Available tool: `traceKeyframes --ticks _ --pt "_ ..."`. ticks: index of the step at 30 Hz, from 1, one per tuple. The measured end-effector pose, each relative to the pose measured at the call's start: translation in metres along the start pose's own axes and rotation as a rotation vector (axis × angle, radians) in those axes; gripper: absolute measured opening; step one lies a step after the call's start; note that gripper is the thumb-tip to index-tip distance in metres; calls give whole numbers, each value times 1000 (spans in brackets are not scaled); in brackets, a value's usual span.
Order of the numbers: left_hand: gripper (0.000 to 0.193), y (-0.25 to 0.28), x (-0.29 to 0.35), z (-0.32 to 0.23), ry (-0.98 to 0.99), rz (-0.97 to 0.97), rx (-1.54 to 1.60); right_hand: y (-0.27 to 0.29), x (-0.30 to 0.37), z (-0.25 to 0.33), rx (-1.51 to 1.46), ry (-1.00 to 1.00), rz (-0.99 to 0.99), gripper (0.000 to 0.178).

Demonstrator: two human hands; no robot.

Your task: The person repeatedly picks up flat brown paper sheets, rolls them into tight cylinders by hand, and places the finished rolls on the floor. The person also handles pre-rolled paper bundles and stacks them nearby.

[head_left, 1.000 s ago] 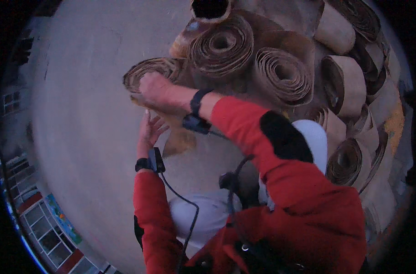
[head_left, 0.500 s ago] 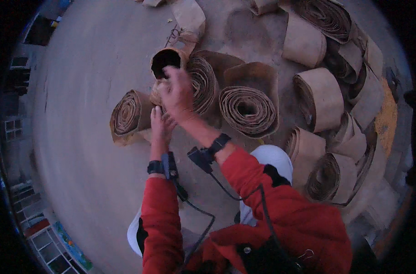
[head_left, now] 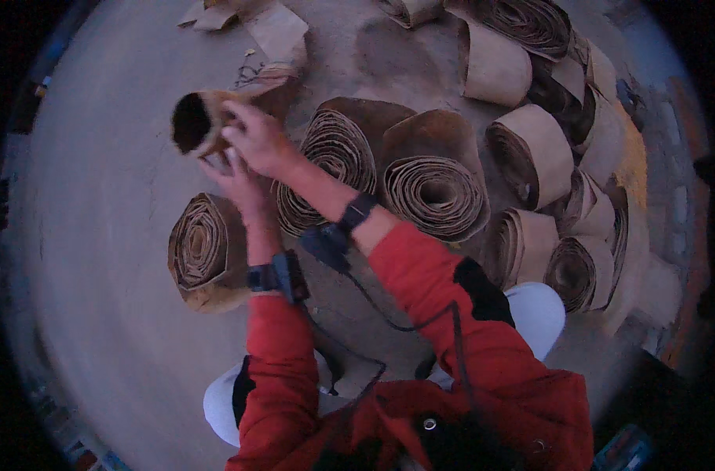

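Over grey ground [head_left: 98, 251], a seemingly lightweight hollow roll [head_left: 218, 108] is being grasped by left hand [head_left: 243, 187] and right hand [head_left: 261, 143]. Its stiff-looking rim [head_left: 213, 135] is being favoured.

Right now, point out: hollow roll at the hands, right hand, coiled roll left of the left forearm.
Hollow roll [head_left: 214, 111], head view: wall just right of its dark opening.
Right hand [head_left: 258, 143], head view: back of the hand.
Coiled roll [head_left: 197, 242], head view: middle of its spiral end.
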State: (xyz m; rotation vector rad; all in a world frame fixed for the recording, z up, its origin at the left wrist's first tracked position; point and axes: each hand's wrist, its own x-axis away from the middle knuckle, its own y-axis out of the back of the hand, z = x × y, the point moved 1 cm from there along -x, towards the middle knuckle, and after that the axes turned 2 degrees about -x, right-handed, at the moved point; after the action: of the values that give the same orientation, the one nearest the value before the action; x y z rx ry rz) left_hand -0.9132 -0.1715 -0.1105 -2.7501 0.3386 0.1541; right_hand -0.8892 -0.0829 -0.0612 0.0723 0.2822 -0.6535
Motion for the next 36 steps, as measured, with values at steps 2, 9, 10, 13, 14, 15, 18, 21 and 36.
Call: traceKeyframes --ticks 2,9,10,13,14,15,18,21,36 --pt "79 20 -38 -8 90 8 -113 -19 -9 -7 -22 67 72 50" --pt "68 20 -37 11 323 143 -36 162 65 -11 878 -151 -144 52" --pt "65 13 -20 16 302 204 -42 205 80 -12 1013 -260 -206 51" --pt "41 -17 35 36 437 518 -4 299 116 -22 1185 -492 -482 77" --pt "37 -26 61 39 448 713 -37 314 129 -32 932 -492 -371 85" --pt "41 -36 87 45 589 887 -176 325 140 -41 680 -506 -276 93" --pt "76 -47 159 50 917 1189 -521 335 164 -63 627 -597 -7 109" --pt "91 -56 203 49 479 1102 -621 328 182 -62 817 -622 215 113" --pt "87 -70 220 67 350 1429 -938 332 266 -30 311 -654 32 74"
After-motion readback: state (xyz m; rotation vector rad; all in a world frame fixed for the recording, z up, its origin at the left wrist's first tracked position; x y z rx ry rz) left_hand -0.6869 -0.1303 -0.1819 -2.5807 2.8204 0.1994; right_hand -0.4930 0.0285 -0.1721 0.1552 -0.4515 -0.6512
